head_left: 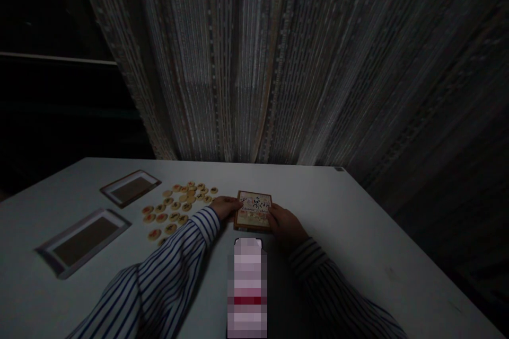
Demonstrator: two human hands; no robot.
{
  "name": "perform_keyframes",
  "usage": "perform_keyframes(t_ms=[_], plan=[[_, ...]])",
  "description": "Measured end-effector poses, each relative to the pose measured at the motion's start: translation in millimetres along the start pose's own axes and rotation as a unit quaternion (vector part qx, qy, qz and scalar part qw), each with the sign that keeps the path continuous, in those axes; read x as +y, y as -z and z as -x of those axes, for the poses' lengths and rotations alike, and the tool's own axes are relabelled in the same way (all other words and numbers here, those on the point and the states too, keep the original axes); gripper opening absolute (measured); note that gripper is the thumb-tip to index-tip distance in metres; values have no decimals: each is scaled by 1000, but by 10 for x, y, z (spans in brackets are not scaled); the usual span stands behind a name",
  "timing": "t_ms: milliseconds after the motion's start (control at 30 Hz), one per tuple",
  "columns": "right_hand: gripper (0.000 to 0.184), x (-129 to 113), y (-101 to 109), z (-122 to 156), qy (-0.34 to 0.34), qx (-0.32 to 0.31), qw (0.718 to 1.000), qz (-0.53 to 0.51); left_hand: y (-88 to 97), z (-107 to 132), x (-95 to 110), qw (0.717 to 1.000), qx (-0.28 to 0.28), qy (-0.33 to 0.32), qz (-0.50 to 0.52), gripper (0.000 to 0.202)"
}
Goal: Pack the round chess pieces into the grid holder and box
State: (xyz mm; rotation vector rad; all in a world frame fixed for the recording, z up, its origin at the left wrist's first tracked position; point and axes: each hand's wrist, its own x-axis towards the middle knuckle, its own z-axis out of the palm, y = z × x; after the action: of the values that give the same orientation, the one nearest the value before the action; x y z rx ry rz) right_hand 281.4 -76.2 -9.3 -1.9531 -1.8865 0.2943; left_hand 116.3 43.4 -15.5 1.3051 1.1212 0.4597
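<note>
A small Chinese chess box (253, 212) with a printed lid and brown edges lies in front of me at the middle of the white table. My left hand (225, 207) grips its left side, fingers closed along the edge. On the opposite side, my right hand (289, 226) is closed around the box's right edge. Several round Chinese chess pieces (174, 216) with red or dark characters are spread on the table to the left of my left hand. My left forearm partly hides the nearest ones.
Two shallow rectangular trays (131, 189) (84, 241) with pale rims and brown insides rest left of the pieces. A phone (247, 286) with a blurred-out screen lies between my forearms. Beyond the white table's (318, 190) far edge hangs a string curtain (246, 63). The room is dim.
</note>
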Motion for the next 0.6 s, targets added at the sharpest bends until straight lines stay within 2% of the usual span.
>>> perform_keyframes(t_ms=[167, 300, 433, 600], plan=[[35, 29, 3, -9, -38, 34, 995, -88, 8, -32, -99, 993, -20, -8, 117, 17], [33, 68, 13, -40, -76, 54, 978, -186, 44, -75, -154, 983, -32, -13, 178, 20], [33, 128, -35, -95, -109, 75, 946, -296, 77, -100, -174, 974, -39, -13, 221, 27], [37, 185, -90, -172, -156, 77, 886, -430, 80, -63, -114, 964, -40, -9, 262, 24]])
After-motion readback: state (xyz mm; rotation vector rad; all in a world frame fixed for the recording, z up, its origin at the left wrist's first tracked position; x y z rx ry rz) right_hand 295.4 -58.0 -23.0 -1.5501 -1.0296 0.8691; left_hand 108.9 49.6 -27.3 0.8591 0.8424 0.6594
